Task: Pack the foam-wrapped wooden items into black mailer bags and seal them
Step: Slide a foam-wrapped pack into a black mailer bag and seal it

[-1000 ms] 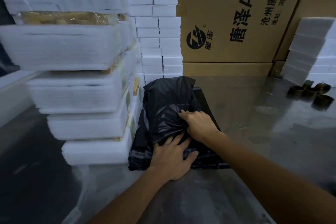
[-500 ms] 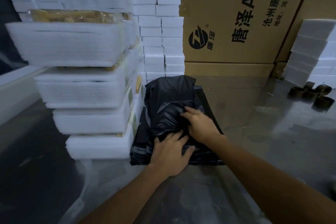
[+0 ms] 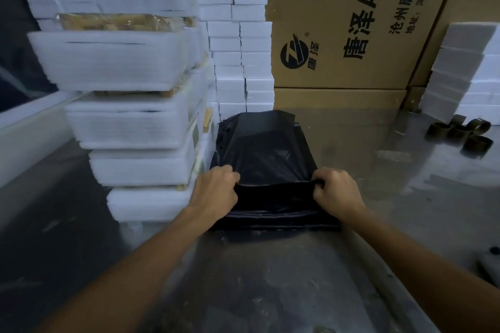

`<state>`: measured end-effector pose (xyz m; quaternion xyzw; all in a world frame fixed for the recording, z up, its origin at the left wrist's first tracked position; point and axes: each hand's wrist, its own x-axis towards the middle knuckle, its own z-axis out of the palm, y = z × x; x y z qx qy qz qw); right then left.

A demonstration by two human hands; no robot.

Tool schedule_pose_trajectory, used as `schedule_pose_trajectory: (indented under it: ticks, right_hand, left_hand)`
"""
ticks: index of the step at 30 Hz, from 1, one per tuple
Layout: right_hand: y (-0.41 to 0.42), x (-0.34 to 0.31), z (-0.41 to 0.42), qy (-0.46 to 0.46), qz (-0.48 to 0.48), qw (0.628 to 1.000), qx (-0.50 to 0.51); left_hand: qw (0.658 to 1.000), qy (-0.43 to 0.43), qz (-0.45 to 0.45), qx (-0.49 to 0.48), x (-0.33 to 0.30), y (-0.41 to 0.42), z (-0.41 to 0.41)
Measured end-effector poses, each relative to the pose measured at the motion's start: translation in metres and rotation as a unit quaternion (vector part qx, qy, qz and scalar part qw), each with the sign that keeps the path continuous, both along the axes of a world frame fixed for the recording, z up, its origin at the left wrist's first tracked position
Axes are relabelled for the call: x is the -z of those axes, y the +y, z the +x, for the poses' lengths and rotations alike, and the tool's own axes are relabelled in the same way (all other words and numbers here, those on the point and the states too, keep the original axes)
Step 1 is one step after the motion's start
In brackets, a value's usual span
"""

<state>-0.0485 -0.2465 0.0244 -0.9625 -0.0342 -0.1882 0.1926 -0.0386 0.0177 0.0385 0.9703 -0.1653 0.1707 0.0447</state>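
1. Glossy, crinkled black mailer bag (image 3: 263,151) lies at centre on the worn table (image 3: 405,197).
2. Left hand (image 3: 215,192) and right hand (image 3: 336,192) pinch its flap.
3. Ridged foam-wrapped stack (image 3: 135,121) crowds at 9 o'clock; open tabletop at 3 o'clock.

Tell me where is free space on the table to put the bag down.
Bare grey tabletop lies right of the black plastic mailer bag, before the brown tape cores, and nearer, between the forearms. The left is crowded: stacked white foam-wrapped items stand beside the bag.
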Motion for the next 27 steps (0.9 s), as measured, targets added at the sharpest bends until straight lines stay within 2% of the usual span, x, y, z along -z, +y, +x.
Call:
schedule_pose_trajectory:
  ticks: [2,4,6,8,10,14,17,21,24,26,27]
  right_hand:
    - [-0.005,-0.001,-0.007,0.072,-0.012,0.997,-0.01]
    - [-0.008,-0.01,-0.007,0.105,0.015,0.994,-0.007]
    - [-0.005,-0.026,0.001,0.087,0.065,0.994,0.021]
    - [0.003,-0.042,0.013,0.049,0.094,0.993,0.049]
    - [0.014,-0.055,0.033,0.032,0.113,0.992,0.042]
    - [0.037,-0.073,0.083,0.062,0.148,0.987,-0.026]
    - [0.048,-0.082,0.12,0.082,0.135,0.986,-0.054]
    - [0.055,-0.081,0.16,0.104,0.077,0.989,-0.067]
    - [0.053,-0.069,0.184,0.102,0.047,0.991,-0.078]
    - [0.05,-0.057,0.194,0.114,0.092,0.985,-0.09]
    - [0.049,-0.051,0.198,0.124,0.141,0.978,-0.089]
  left_hand:
    - [0.997,0.068,-0.04,0.023,-0.004,0.001,-0.003]
    - [0.978,0.131,-0.158,0.033,-0.013,0.001,-0.004]
    - [0.949,0.095,-0.3,0.024,-0.024,-0.003,0.0]
    - [0.936,-0.009,-0.35,-0.017,-0.034,-0.011,0.014]
    - [0.938,-0.035,-0.342,-0.047,-0.045,-0.022,0.037]
    - [0.945,0.095,-0.303,-0.08,-0.054,-0.037,0.093]
    - [0.968,0.08,-0.227,-0.068,-0.056,-0.039,0.124]
    - [0.951,0.124,-0.279,-0.049,-0.054,-0.042,0.157]
    - [0.956,0.132,-0.261,-0.023,-0.047,-0.042,0.183]
    - [0.949,0.16,-0.272,-0.014,-0.039,-0.043,0.192]
    - [0.934,0.178,-0.31,-0.01,-0.034,-0.045,0.195]
